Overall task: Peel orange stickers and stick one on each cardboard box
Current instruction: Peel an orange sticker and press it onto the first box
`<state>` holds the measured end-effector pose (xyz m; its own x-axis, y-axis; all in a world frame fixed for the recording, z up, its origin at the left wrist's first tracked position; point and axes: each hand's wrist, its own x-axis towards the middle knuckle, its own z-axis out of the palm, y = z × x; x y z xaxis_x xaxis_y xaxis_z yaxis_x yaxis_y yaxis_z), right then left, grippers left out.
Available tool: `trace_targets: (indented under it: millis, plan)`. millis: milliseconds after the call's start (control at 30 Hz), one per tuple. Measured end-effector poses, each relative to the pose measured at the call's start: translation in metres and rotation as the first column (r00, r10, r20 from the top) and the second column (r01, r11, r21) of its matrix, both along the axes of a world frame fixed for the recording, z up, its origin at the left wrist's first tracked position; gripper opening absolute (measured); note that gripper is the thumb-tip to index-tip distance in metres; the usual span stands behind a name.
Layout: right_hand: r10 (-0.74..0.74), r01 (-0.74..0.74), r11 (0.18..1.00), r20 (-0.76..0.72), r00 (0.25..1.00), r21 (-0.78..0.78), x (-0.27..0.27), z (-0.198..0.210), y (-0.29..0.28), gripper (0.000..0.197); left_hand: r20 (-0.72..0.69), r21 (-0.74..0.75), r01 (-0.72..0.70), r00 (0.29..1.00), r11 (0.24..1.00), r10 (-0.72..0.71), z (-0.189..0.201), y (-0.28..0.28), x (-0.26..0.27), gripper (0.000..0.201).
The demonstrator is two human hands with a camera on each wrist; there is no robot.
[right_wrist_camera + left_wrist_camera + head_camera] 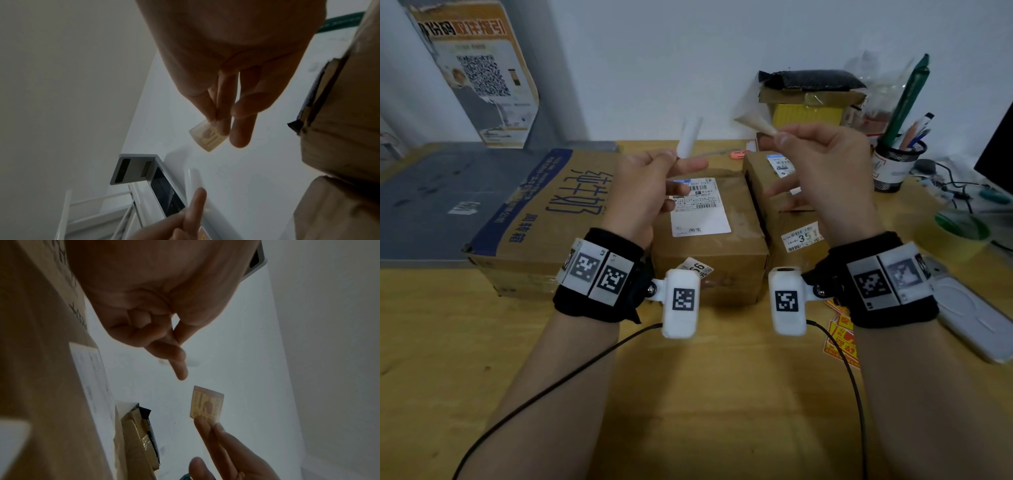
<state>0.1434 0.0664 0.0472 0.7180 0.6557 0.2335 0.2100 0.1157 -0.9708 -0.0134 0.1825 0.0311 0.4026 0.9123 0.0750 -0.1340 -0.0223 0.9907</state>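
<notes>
Three boxes (pixel 709 246) are lined up on a wooden desk (pixel 688 394) against a white wall. One sticker (pixel 755 125) is pinched in the right hand (pixel 822 171), raised above the boxes. One white backing strip (pixel 688 137) is pinched by the left hand (pixel 643 192). Spare stickers (pixel 840 337) near right are partly hidden by the wrist. Sticker print is blurred.

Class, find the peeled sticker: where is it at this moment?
In the head view the sticker is held up, pinched by the right hand, right of the left hand, above the cardboard boxes.
</notes>
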Motion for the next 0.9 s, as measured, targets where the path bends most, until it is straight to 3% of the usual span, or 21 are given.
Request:
trace_targets:
  millis: [333,467,633,900]
  plan:
    - [-0.010,0.011,1.000,0.049,0.999,-0.023,-0.004,0.009,-0.007,0.016,-0.095,0.029,0.038,0.995,0.999,-0.035,0.012,-0.008,-0.008,0.012]
    - [-0.016,0.017,1.000,0.129,0.992,-0.006,-0.005,0.016,-0.011,0.015,-0.226,0.083,0.192,0.959,0.978,-0.170,0.009,-0.017,-0.001,0.011]
    - [0.015,-0.007,0.999,0.208,0.978,-0.037,-0.007,0.021,-0.017,0.015,-0.349,0.031,0.387,0.868,0.922,-0.353,0.004,-0.036,0.014,0.014]
    - [0.040,-0.019,0.991,0.159,0.986,-0.133,-0.006,0.008,-0.014,0.011,-0.298,0.065,0.124,0.949,0.990,-0.099,0.011,-0.011,-0.006,0.012]
